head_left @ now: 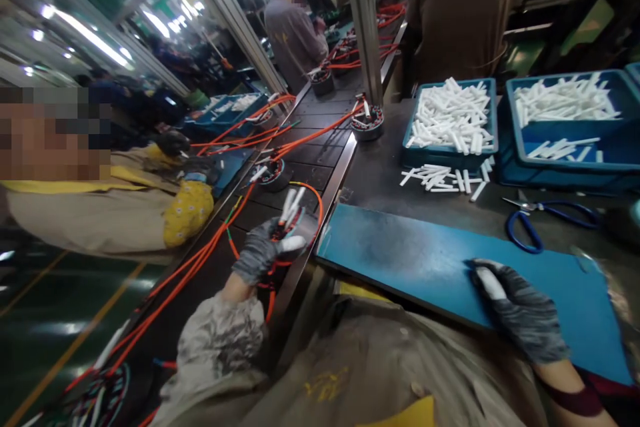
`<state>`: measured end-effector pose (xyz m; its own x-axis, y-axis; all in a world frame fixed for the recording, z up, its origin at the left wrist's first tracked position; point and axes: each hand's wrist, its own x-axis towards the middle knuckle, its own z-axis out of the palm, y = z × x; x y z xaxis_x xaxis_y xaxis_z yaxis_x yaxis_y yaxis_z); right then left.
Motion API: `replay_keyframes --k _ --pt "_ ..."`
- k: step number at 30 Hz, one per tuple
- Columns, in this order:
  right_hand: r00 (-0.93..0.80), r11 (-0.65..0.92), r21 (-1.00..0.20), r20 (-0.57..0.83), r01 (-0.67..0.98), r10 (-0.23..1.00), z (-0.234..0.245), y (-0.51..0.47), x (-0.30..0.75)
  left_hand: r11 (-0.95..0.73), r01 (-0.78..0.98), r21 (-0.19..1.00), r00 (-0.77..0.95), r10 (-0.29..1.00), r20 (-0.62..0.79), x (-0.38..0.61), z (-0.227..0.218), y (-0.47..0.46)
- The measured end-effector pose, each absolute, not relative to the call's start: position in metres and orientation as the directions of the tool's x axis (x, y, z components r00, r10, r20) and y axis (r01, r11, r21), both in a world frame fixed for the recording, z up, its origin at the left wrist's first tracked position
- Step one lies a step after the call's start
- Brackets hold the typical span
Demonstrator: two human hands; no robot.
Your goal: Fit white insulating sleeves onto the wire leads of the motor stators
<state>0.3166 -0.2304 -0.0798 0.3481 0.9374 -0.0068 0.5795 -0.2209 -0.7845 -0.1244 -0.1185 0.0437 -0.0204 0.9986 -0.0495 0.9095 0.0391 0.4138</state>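
My left hand (263, 252), in a grey glove, is closed on a motor stator (295, 223) with orange leads and white sleeves sticking up, at the conveyor's near edge. My right hand (520, 310), also gloved, lies on the blue mat (425, 267), fingers curled around a white sleeve tube (491, 282). Loose white tubes (443, 178) lie on the dark table beyond the mat.
Two blue bins of white tubes (450, 117) (565, 110) stand at the back right. Blue-handled scissors (540, 220) lie by the mat. More stators with orange wires (367, 121) ride the conveyor (310, 160). A co-worker's sleeve (187, 210) is at left; other people stand farther along.
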Motion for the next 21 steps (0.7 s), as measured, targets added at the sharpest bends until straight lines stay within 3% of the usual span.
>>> replay_keyframes --k 3,6,8,10,12,14,16,21 --pt "0.338 -0.214 -0.787 -0.007 0.579 0.941 -0.082 -0.231 0.317 0.380 0.881 0.280 -0.347 0.924 -0.160 -0.162 0.037 -0.119" --pt "0.329 -0.230 -0.793 -0.040 0.563 0.943 -0.083 -0.232 0.318 0.521 0.842 0.138 -0.500 0.851 -0.162 -0.189 0.024 -0.118" --pt "0.323 -0.240 -0.794 -0.058 0.558 0.945 -0.084 -0.233 0.318 0.574 0.818 0.018 -0.571 0.817 -0.079 -0.201 0.018 -0.120" --pt "0.318 -0.239 -0.793 -0.061 0.560 0.946 -0.084 -0.234 0.318 0.544 0.833 -0.100 -0.533 0.838 0.113 -0.207 0.016 -0.121" --pt "0.314 -0.236 -0.791 -0.058 0.565 0.948 -0.085 -0.234 0.318 0.396 0.900 -0.184 -0.344 0.903 0.258 -0.204 0.020 -0.113" --pt "0.311 -0.228 -0.791 -0.051 0.568 0.949 -0.086 -0.233 0.318 0.190 0.966 -0.178 -0.153 0.967 0.205 -0.192 0.028 -0.094" --pt "0.309 -0.215 -0.793 -0.035 0.570 0.950 -0.087 -0.233 0.318 0.056 0.994 -0.090 -0.052 0.998 0.043 -0.176 0.034 -0.063" --pt "0.289 -0.173 -0.790 0.006 0.588 0.957 -0.091 -0.233 0.321 0.131 0.991 -0.028 -0.131 0.991 0.026 -0.149 0.030 0.021"
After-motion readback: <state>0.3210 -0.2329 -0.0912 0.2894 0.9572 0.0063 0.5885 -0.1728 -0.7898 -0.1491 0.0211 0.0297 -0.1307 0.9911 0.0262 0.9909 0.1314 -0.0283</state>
